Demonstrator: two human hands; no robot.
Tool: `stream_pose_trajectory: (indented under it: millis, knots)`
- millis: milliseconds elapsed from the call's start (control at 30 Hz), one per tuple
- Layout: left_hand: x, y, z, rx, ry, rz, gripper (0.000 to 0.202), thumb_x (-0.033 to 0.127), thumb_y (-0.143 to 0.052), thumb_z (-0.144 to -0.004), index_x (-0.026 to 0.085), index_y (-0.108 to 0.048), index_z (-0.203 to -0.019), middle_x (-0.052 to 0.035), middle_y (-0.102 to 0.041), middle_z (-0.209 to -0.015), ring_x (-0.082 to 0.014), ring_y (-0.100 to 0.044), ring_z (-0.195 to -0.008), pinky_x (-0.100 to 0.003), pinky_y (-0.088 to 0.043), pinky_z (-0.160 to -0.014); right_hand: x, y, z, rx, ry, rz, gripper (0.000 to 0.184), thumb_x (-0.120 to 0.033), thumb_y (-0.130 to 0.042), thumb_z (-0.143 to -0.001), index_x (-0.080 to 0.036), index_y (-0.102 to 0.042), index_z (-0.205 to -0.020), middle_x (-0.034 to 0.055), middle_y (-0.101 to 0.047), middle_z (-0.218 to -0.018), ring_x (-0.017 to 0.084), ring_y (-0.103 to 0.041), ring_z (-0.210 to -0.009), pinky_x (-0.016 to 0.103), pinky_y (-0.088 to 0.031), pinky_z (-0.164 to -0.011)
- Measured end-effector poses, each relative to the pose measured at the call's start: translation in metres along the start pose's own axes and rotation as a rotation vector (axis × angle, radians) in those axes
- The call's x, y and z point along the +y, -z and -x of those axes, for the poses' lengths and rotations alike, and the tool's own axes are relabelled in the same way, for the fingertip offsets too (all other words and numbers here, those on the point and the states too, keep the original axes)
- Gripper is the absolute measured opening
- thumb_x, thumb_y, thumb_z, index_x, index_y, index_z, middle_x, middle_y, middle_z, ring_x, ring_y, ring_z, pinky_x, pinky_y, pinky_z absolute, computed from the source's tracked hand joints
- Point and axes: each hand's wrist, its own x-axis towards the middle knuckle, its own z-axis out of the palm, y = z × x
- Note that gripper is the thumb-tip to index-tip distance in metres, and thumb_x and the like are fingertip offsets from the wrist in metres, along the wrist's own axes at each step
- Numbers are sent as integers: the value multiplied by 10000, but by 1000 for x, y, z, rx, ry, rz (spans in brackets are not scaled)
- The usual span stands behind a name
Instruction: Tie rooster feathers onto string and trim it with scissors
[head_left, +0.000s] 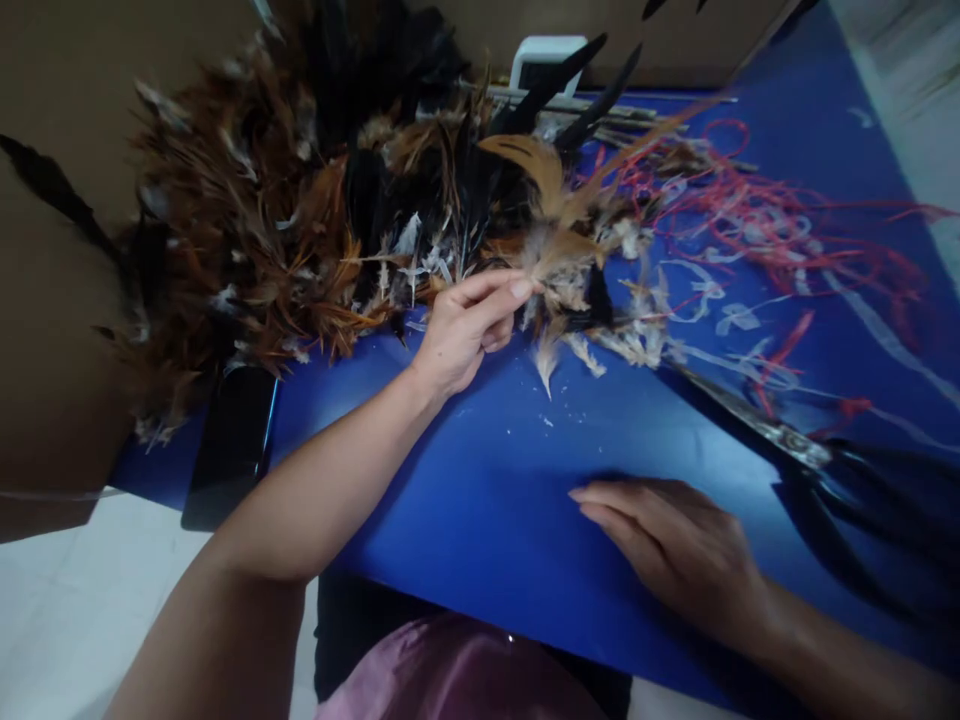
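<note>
my right hand point(675, 550) rests flat and empty on the blue counter point(487, 480); my left hand point(465, 325) pinches a feather point(559, 255) beside the big feather pile point(285, 200). most looks unsorted; scissors point(817, 465) lie unused.

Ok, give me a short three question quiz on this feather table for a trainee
1. True or false: the left hand pinches pale feathers at the edge of the big feather pile.
2. What does the right hand rest on? A) the scissors B) the bare blue table C) the phone
3. Which tool lies to the right of the right hand?

Key:
1. True; thumb and forefinger close on them.
2. B; it lies flat, fingers extended, on the blue table, holding nothing.
3. The scissors, dark handles toward the right edge, near the red strings.
</note>
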Motion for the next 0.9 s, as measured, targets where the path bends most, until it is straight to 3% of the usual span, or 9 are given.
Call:
stream_pose_trajectory:
  millis: [300,400,500,667,800,900]
  knots:
    - [1,3,-2,-38,14,-30,102,206,-772,-746,192,-703,-672,71,-383,-470,-22,-276,-399,-194,-224,-406,8,2,7,-40,-130,-73,221,-147,-416,-981,-281,-590,-956,-58,-734,-720,109,-695,-587,223,-578,-608]
    - [1,6,-3,-95,-25,-62,100,255,-776,-736,193,-716,-687,69,-386,-471,-20,-254,-402,-192,-216,-407,7,-2,11,-40,-76,-90,252,-137,-397,-987,-263,-615,-977,-43,-714,-726,105,-683,-642,228,-560,-658]
    - [0,7,-3,-99,-47,-81,116,279,-780,-723,192,-713,-686,67,-390,-484,-19,-253,-408,-187,-222,-410,5,-5,8,-147,68,-191,291,-128,-378,-995,-221,-645,-1067,-14,-666,-729,114,-634,-669,253,-528,-676]
    - [-2,10,-6,-132,-66,-46,126,283,-796,-708,184,-720,-724,76,-356,-481,-21,-280,-408,-175,-242,-413,0,-12,-10,-345,178,-190,274,-150,-470,-975,-217,-662,-1159,42,-715,-1086,170,-624,-1048,344,-506,-918]
    - [-3,12,-9,-148,-80,-13,128,263,-807,-699,185,-709,-724,83,-337,-470,-25,-300,-403,-168,-247,-406,7,-22,-24,-341,166,-48,381,-91,-458,-936,-199,-633,-1258,96,-661,-1284,212,-592,-1190,422,-507,-977]
    - [-2,11,-10,-151,-89,-10,129,249,-803,-705,180,-695,-710,85,-335,-465,-23,-297,-398,-165,-242,-397,17,-30,-35,-245,118,-19,391,-74,-451,-930,-183,-631,-1259,111,-632,-1331,227,-573,-1239,448,-500,-1016]
